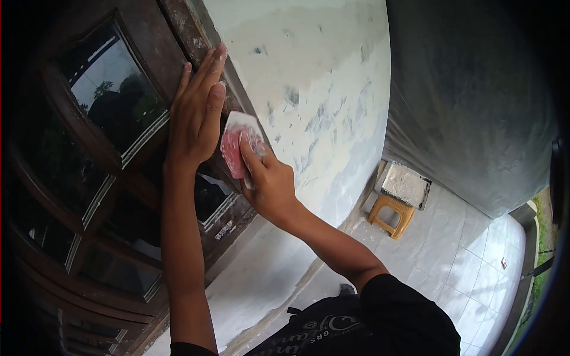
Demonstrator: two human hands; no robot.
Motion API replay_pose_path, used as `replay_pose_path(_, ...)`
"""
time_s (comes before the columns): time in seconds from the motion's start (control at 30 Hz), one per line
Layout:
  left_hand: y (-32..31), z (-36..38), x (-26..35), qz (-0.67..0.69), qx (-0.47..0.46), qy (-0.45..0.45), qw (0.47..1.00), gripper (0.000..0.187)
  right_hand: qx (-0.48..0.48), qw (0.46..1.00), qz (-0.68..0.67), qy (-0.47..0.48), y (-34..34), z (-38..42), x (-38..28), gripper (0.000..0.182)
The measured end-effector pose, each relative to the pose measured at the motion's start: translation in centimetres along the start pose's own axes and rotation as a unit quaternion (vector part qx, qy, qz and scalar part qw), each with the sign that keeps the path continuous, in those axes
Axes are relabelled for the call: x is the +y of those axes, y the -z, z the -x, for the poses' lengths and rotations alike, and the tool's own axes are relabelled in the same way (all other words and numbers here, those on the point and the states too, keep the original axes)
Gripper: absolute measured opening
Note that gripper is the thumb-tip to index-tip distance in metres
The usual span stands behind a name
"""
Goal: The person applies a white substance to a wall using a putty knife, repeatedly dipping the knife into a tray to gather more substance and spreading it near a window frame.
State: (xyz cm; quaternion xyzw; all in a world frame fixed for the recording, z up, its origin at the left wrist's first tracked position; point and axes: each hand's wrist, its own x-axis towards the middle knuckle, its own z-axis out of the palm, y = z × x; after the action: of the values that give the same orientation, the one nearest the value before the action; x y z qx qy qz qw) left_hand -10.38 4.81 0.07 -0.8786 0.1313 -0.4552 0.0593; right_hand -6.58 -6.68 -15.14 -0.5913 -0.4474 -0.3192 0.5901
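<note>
My left hand (199,115) lies flat against the dark wooden frame (178,24), its fingers stretched toward the top and a little apart. White smears mark its fingertips. Just below and to the right, my right hand (270,181) grips a red scraper (233,155) with a pale, whitish edge. The scraper is held at the border between the wooden frame and the wall (309,113). Grey and white patches cover that wall.
A tray of whitish paste (407,185) rests on a yellow-brown plastic stool (392,216) on the tiled floor (442,243). Dark sheeting (469,101) hangs at the right. Glass panes (113,89) fill the wooden panel at the left.
</note>
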Motion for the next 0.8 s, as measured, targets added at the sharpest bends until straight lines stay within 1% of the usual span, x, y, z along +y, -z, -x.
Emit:
replay_pose_path(0.03, 0.0, 0.0, 0.0, 0.003, 0.0, 0.0, 1.0, 0.061, 0.001, 1.0, -0.002, 0.0, 0.3, 0.0, 0.2, 0.073)
replay_pose_path(0.1, 0.0, 0.0, 0.2, 0.007, 0.001, 0.003, 1.0, 0.061, 0.04, 0.999, 0.002, 0.001, 1.5, -0.4, 0.8, 0.074)
replay_pose_path(0.13, 0.0, -0.1, 0.3, 0.005, -0.001, 0.007, 1.0, 0.061, 0.041, 0.998, 0.011, -0.039, 2.2, -1.6, 1.4, 0.071)
replay_pose_path(0.2, 0.1, -0.1, 0.4, 0.003, -0.002, 0.008, 1.0, 0.062, 0.094, 0.993, 0.036, -0.062, 2.3, -4.9, 3.1, 0.064)
replay_pose_path(0.23, 0.0, 0.0, 0.4, 0.004, -0.002, 0.01, 1.0, 0.061, 0.095, 0.993, 0.037, -0.061, 2.0, -6.1, 3.7, 0.064)
replay_pose_path(0.3, 0.1, -0.2, 0.5, 0.005, 0.0, 0.009, 1.0, 0.061, 0.091, 0.99, 0.104, -0.021, 0.7, -7.6, 4.1, 0.061)
replay_pose_path(0.33, 0.2, -0.2, 0.5, 0.002, -0.003, 0.009, 1.0, 0.061, 0.084, 0.991, 0.105, -0.015, -0.4, -7.0, 3.8, 0.06)
replay_pose_path(0.4, 0.3, -0.2, 0.5, -0.001, -0.007, 0.007, 1.0, 0.061, 0.027, 0.996, 0.087, -0.002, -0.7, -4.1, 2.1, 0.067)
replay_pose_path(0.47, 0.4, -0.1, 0.4, -0.006, -0.009, 0.001, 1.0, 0.057, -0.005, 0.999, 0.03, 0.023, 0.3, -0.5, 0.5, 0.073)
replay_pose_path(0.5, 0.5, -0.1, 0.3, -0.007, -0.009, 0.0, 1.0, 0.057, 0.006, 0.999, 0.003, 0.034, 0.7, 0.6, 0.1, 0.077)
replay_pose_path(0.57, 0.6, -0.3, 0.1, -0.098, -0.015, -0.034, 0.994, 0.051, 0.024, 1.0, -0.006, 0.019, 1.8, 0.3, 0.8, 0.076)
replay_pose_path(0.6, 0.9, -0.7, 0.2, -0.099, -0.017, -0.032, 0.994, 0.051, 0.041, 0.999, -0.013, 0.001, 2.4, -0.1, 1.1, 0.074)
replay_pose_path(0.67, 1.7, -2.0, 0.3, -0.213, -0.023, -0.091, 0.973, 0.048, 0.082, 0.995, 0.013, -0.046, 3.1, -3.3, 2.6, 0.072)
replay_pose_path(0.7, 2.0, -2.8, 0.2, -0.213, -0.022, -0.093, 0.972, 0.048, 0.099, 0.991, 0.045, -0.079, 3.1, -5.0, 3.1, 0.064)
replay_pose_path(0.73, 2.3, -3.7, -0.1, -0.233, -0.025, -0.116, 0.965, 0.049, 0.102, 0.991, 0.045, -0.076, 2.7, -6.2, 3.8, 0.064)
replay_pose_path(0.77, 2.5, -4.5, -0.4, -0.253, -0.029, -0.139, 0.957, 0.049, 0.09, 0.99, 0.069, -0.079, 2.0, -7.0, 4.4, 0.06)
replay_pose_path(0.8, 2.5, -5.3, -0.9, -0.254, -0.027, -0.141, 0.957, 0.049, 0.079, 0.989, 0.093, -0.082, 1.3, -7.4, 4.6, 0.056)
